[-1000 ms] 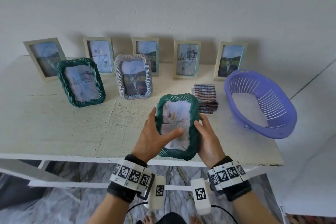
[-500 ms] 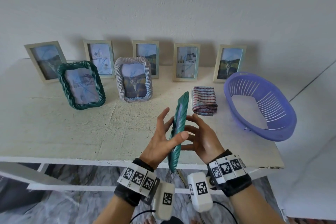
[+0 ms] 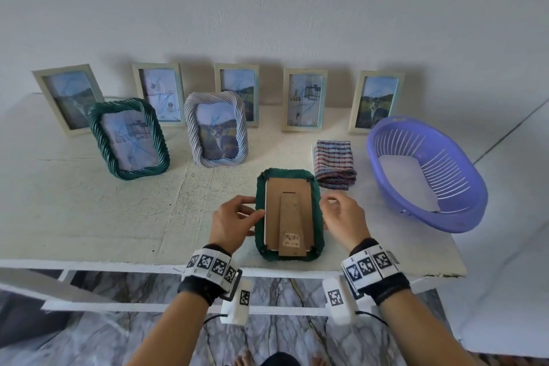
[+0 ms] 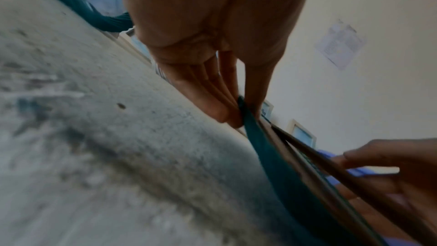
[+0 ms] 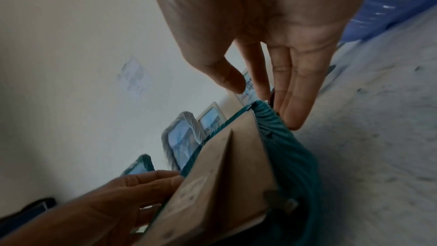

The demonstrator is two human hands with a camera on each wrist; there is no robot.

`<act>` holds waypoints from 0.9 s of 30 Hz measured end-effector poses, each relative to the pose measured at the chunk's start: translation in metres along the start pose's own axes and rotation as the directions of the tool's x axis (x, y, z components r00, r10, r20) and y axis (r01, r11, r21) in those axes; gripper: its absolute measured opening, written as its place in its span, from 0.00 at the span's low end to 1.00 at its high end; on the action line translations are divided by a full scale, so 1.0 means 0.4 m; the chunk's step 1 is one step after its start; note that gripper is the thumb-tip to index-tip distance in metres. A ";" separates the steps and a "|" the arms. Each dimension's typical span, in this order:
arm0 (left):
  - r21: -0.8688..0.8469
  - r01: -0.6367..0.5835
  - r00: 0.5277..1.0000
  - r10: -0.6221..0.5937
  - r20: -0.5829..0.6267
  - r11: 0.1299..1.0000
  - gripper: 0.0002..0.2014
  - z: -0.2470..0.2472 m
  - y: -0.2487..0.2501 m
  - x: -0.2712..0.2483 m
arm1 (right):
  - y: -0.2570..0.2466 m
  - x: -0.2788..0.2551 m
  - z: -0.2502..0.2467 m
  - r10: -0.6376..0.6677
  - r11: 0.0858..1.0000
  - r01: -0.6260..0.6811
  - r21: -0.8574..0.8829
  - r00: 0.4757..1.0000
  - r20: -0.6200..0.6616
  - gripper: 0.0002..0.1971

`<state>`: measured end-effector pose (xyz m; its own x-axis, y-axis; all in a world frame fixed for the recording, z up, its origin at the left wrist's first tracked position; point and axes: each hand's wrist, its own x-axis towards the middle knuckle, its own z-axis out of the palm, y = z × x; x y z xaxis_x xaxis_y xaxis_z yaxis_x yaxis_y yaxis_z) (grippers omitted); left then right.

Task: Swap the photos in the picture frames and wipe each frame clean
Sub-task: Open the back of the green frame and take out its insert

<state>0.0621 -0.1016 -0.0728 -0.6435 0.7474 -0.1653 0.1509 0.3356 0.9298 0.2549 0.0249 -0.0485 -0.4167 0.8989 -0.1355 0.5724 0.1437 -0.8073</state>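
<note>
with its cardboard back turned up, the green frame lies at the near edge of the worktop, its long axis running away from the person, between the two hands. the left hand is at the frame's left rim, and the left wrist view shows its fingers pinching that rim, thumb on the back side. the right hand sits just beside the right rim with its fingers straight and loosely spread along the ribbed edge, seemingly touching it, though motion blur makes contact hard to confirm. the backing board and its folded stand lie midway between the hands, so either could reach the small corner clips; the left looks slightly nearer. the photo is hidden face down underneath. the folded cloth waits just beyond the frame's far right corner, the purple basket well to the right.
</note>
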 end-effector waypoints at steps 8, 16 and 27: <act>0.338 -0.003 1.000 0.008 -0.014 0.941 0.09 0.026 -0.056 0.006 | 0.036 0.020 0.024 -0.013 0.967 0.029 -0.252 0.998 0.068 0.11; 0.385 0.047 0.998 -0.026 -0.061 0.922 0.08 0.026 -0.051 0.008 | 0.017 0.052 0.047 -0.193 0.784 0.305 -0.541 0.948 0.254 0.20; 0.349 0.053 0.999 -0.050 -0.017 0.936 0.09 0.017 -0.043 0.006 | 0.027 0.054 0.035 -0.180 0.648 0.369 -0.666 0.924 0.336 0.23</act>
<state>0.0632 -0.1017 -0.0915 -0.6629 0.7198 -0.2062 0.3691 0.5537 0.7464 0.2422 0.0399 -0.0682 -0.7257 0.6659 -0.1729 0.6880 0.7002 -0.1909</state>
